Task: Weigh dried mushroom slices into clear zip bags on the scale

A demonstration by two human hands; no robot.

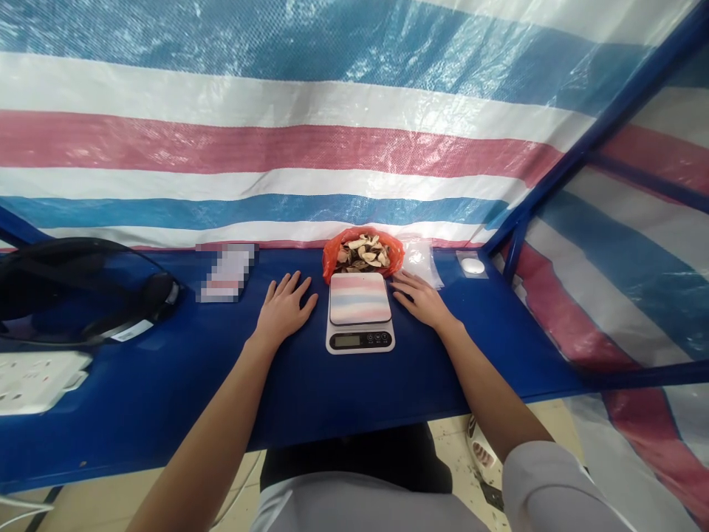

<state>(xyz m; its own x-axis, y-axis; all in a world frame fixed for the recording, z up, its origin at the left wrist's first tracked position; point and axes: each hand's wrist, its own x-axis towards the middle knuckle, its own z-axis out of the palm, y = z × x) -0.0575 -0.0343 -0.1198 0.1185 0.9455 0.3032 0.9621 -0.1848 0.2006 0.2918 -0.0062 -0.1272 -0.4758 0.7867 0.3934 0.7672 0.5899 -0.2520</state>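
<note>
A white kitchen scale (360, 314) lies before me on the blue table, its glossy top reflecting the striped sheet and its small display (348, 340) facing me. Just behind it sits an orange-red plastic bag (330, 255), open at the top and full of dried slices (365, 252), pale and brown. To the left of the scale, my left hand (283, 307) rests flat with fingers spread, holding nothing. My right hand (419, 297) lies on the scale's right side, fingers stretched out, close to the clear plastic bags (422, 260). Whether its fingertips touch those bags I cannot tell.
A black headset (83, 288) and a white power strip (41, 380) occupy the table's left end. A blurred-out flat object (228, 273) is nearer the middle. At the back right lies a small white rounded object (473, 266). Striped sheeting (277, 148) and blue frame bars (554, 177) enclose the blue table (310, 399).
</note>
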